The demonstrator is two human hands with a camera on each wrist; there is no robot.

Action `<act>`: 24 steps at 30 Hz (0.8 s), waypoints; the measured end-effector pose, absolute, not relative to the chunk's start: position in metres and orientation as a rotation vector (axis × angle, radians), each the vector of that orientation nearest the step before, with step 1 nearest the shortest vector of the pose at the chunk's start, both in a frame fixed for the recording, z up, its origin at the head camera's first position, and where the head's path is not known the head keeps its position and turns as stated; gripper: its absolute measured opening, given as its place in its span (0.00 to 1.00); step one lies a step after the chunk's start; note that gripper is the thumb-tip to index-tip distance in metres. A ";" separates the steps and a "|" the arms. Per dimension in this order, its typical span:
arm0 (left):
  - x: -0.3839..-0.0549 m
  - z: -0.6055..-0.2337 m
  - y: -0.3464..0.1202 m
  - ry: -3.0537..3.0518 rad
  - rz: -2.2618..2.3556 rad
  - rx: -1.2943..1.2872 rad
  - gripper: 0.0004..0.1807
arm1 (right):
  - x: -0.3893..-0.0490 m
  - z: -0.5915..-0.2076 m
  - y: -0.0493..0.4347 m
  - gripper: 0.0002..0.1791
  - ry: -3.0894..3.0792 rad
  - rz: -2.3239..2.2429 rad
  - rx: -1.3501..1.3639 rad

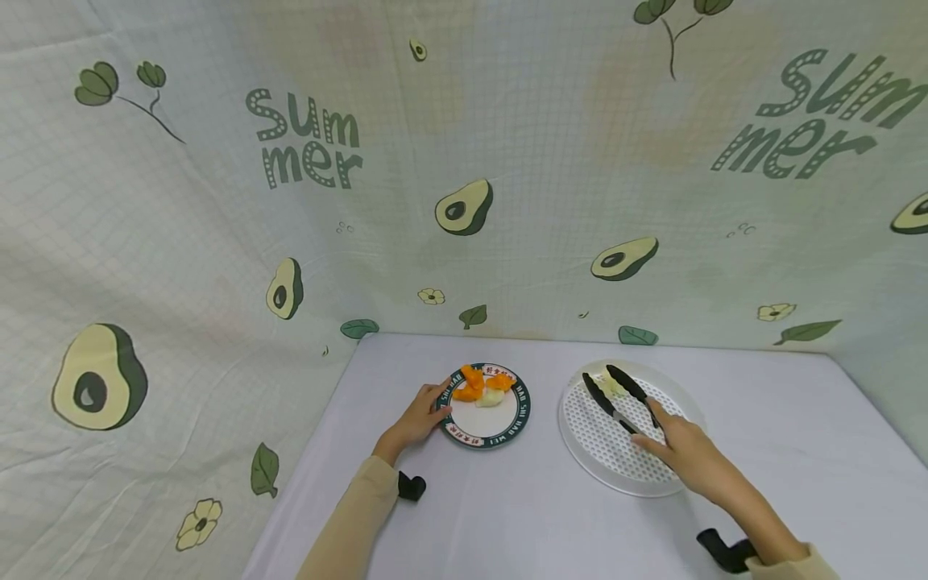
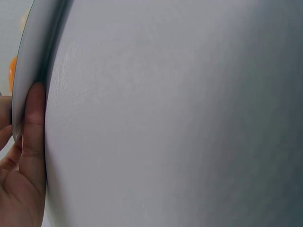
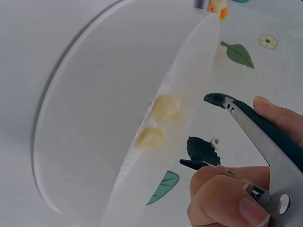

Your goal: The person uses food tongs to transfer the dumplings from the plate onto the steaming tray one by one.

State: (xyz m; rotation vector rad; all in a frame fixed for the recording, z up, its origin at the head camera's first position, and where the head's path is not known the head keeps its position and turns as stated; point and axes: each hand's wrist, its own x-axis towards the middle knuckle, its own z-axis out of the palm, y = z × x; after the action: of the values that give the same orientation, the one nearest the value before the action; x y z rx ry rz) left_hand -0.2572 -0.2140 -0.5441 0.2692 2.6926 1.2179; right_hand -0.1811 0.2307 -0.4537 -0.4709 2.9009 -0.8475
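In the head view my left hand pinches the left rim of a round plate with a dark green lettered border. The left wrist view shows a finger under that rim. Orange pieces and a pale piece lie on the plate's far half. My right hand holds a pair of tongs with black tips. The tongs are spread, their tips on either side of pale yellow pieces in a round white perforated basket. Through the basket's translucent wall, the right wrist view shows two yellowish pieces.
Both plate and basket stand on a white-covered table, the basket to the right of the plate. A cloth printed with avocados and leaves hangs behind and at the left. Black wrist mounts sit by both wrists.
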 end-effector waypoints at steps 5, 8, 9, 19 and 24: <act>-0.258 -0.544 -0.215 2.688 1.223 0.272 0.32 | -0.177 -0.446 0.221 0.45 2.879 -0.948 -0.499; -0.258 -0.544 -0.214 2.688 1.220 0.268 0.32 | -0.174 -0.440 0.214 0.45 2.816 -1.069 -0.508; -0.258 -0.544 -0.214 2.690 1.218 0.267 0.32 | -0.174 -0.438 0.211 0.44 2.795 -1.105 -0.516; -0.257 -0.544 -0.214 2.694 1.209 0.271 0.32 | -0.170 -0.435 0.180 0.43 2.711 -1.153 -0.604; -0.257 -0.544 -0.215 2.694 1.214 0.268 0.32 | -0.171 -0.438 0.163 0.46 2.680 -1.133 -0.588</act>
State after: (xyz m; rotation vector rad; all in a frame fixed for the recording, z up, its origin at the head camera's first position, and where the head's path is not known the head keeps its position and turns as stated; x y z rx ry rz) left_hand -0.2567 -0.2148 -0.5442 0.2682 2.6939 1.2136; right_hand -0.1709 0.1634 -0.4381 -0.5882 2.6796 -1.1327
